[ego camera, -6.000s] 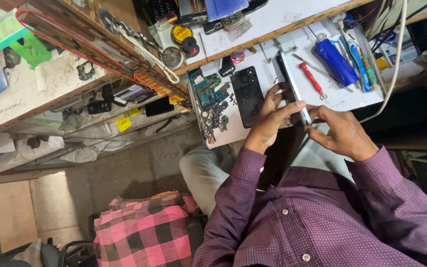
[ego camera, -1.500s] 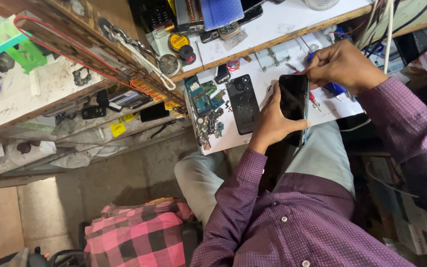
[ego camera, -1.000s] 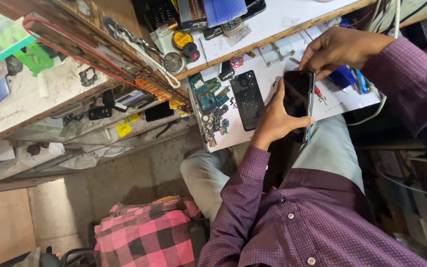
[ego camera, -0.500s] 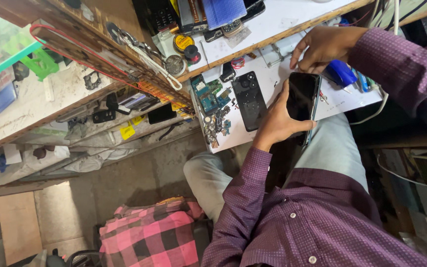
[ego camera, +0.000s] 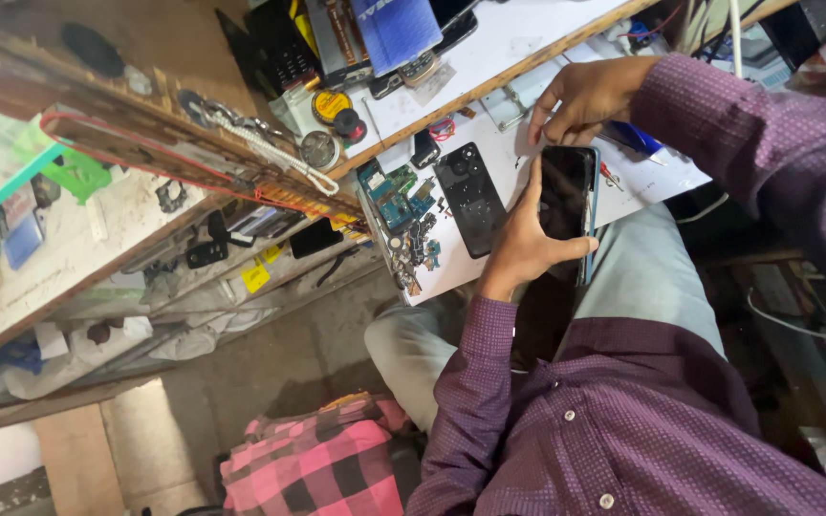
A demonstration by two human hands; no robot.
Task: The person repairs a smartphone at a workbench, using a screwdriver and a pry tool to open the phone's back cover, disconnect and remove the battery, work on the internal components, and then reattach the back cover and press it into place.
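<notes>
Cluttered white bench (ego camera: 489, 57) lay before you; your left hand (ego camera: 528, 244) wrapped fingers round a dark phone (ego camera: 566, 196), your right hand (ego camera: 580, 96) pinched at its far edge.

Phone (ego camera: 566, 196) lower end hidden behind left hand (ego camera: 528, 244). Right hand (ego camera: 580, 96) fingertips blurred, whatever they pinch too small to tell. Blue tool (ego camera: 638, 139) beneath right wrist mostly covered.

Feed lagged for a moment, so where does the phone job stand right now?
Looks done: a black back cover lies off on the white bench, with circuit boards beside it. In hand: left hand holds the phone screen-up; right hand pinches at its top edge. Left: those loose parts are not yet refitted.
</notes>
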